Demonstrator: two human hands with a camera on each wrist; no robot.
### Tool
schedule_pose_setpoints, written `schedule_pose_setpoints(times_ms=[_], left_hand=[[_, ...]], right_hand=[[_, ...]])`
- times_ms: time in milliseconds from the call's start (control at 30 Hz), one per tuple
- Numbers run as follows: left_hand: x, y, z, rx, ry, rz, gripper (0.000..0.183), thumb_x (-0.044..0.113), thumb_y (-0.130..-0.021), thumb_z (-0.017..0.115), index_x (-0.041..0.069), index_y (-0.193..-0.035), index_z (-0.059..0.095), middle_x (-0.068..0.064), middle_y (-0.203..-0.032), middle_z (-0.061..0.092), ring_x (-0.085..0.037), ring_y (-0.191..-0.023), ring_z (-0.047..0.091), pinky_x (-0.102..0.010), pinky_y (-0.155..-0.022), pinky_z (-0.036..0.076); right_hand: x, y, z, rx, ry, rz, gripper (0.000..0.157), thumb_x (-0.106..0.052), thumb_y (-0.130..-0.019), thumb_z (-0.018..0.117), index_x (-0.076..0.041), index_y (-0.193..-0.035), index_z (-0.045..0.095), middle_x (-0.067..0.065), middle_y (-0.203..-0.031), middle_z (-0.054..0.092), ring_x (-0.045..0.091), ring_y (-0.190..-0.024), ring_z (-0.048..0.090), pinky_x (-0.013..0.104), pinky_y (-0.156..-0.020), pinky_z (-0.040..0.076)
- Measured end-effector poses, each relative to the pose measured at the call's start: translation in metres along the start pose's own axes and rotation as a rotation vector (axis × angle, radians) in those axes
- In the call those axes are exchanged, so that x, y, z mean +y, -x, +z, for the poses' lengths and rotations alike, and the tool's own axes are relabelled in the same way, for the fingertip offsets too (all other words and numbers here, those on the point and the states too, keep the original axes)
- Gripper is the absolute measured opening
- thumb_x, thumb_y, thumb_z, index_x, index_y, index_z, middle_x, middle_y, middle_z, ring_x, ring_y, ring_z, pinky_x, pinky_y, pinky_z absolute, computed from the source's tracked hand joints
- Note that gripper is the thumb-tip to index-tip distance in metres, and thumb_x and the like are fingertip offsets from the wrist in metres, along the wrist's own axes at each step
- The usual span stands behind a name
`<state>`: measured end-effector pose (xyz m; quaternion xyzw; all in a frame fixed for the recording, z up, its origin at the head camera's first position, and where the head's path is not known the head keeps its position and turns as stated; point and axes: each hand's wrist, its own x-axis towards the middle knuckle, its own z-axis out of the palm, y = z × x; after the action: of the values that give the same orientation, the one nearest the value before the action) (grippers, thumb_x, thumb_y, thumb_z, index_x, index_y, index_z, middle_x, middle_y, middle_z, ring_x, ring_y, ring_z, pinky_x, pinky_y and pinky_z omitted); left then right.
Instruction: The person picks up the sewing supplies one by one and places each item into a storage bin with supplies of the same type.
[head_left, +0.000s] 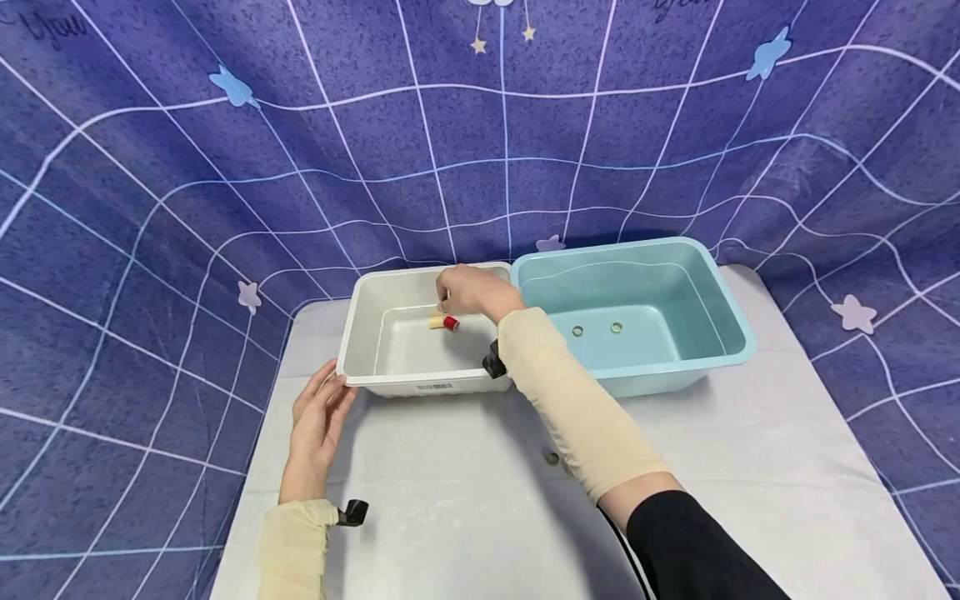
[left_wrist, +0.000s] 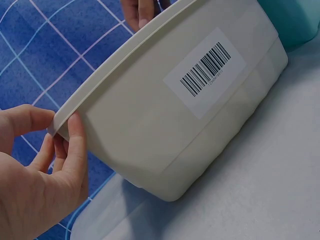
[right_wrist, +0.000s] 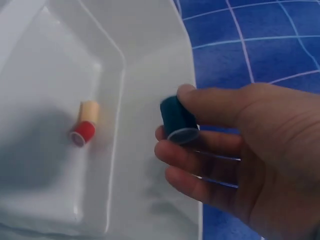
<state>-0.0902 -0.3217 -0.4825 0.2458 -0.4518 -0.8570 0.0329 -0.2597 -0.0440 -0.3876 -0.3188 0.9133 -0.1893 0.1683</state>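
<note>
Evidently the right hand (head_left: 480,292) pinched a teal thread spool (right_wrist: 175,115) between thumb and fingers, its long axis lying across them, near the white bin's (head_left: 397,358) far wall. Below lay a red spool (head_left: 450,323) and a cream spool (head_left: 436,322), close together on its floor. Farther away, the left hand (head_left: 318,417) pinched its near left rim. Two small rings (head_left: 617,327) lay in the pale blue bin (head_left: 645,383) alongside.

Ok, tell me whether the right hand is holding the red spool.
No, the right hand pinches a dark teal spool, while the red spool lies in the white bin.
</note>
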Motion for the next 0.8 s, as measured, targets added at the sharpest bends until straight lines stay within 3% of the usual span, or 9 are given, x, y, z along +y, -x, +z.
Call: schedule_pose_setpoints(times_ms=[200,367,500,600,733,800], left_hand=[[0.002,0.0,-0.004,-0.01,-0.001,0.019,0.031,-0.005,-0.102,0.058,0.013,-0.127,0.064,-0.004,-0.118,0.071,-0.012,-0.101,0.072,-0.022,-0.095,0.063],[0.001,0.001,-0.005,0.007,-0.001,0.016,0.031,-0.005,-0.102,0.059,0.013,-0.127,0.065,-0.004,-0.116,0.07,-0.012,-0.1,0.072,-0.021,-0.094,0.063],[0.0,0.001,-0.005,0.012,-0.016,0.014,0.033,-0.004,-0.102,0.059,0.012,-0.13,0.064,-0.003,-0.116,0.068,-0.011,-0.099,0.071,-0.021,-0.093,0.063],[-0.002,0.0,-0.004,0.015,-0.035,0.019,0.036,-0.003,-0.102,0.06,0.011,-0.135,0.062,-0.003,-0.118,0.068,-0.011,-0.1,0.071,-0.02,-0.093,0.063],[-0.003,0.0,-0.003,0.015,-0.059,0.024,0.039,-0.003,-0.102,0.06,0.01,-0.139,0.059,-0.002,-0.119,0.068,-0.011,-0.103,0.07,-0.02,-0.094,0.063],[-0.004,0.0,-0.002,0.018,-0.058,0.025,0.039,-0.003,-0.102,0.06,0.01,-0.139,0.059,-0.002,-0.118,0.068,-0.011,-0.101,0.07,-0.02,-0.094,0.063]], right_hand=[[0.0,-0.02,0.008,-0.005,0.006,0.047,0.017,-0.024,-0.102,0.068,-0.01,-0.111,0.074,0.002,-0.112,0.073,0.015,-0.098,0.061,0.03,-0.09,0.056],[0.01,-0.04,0.023,-0.083,0.036,0.129,0.016,-0.021,-0.101,0.067,-0.009,-0.102,0.076,0.005,-0.096,0.075,0.014,-0.077,0.06,0.024,-0.066,0.051],[0.029,-0.069,0.046,-0.116,0.088,0.221,0.01,-0.015,-0.095,0.065,-0.01,-0.09,0.072,0.005,-0.081,0.073,0.015,-0.063,0.063,0.024,-0.053,0.052],[0.034,-0.075,0.055,-0.1,0.1,0.259,0.006,-0.014,-0.091,0.068,-0.01,-0.095,0.07,0.006,-0.091,0.072,0.019,-0.076,0.065,0.029,-0.065,0.058],[0.024,-0.056,0.052,-0.065,0.055,0.296,0.024,-0.015,-0.093,0.068,-0.006,-0.116,0.067,0.011,-0.119,0.068,0.023,-0.102,0.06,0.035,-0.09,0.058],[0.022,-0.051,0.051,-0.054,0.022,0.327,0.03,-0.014,-0.095,0.067,-0.004,-0.123,0.065,0.013,-0.127,0.067,0.023,-0.106,0.06,0.036,-0.097,0.057]])
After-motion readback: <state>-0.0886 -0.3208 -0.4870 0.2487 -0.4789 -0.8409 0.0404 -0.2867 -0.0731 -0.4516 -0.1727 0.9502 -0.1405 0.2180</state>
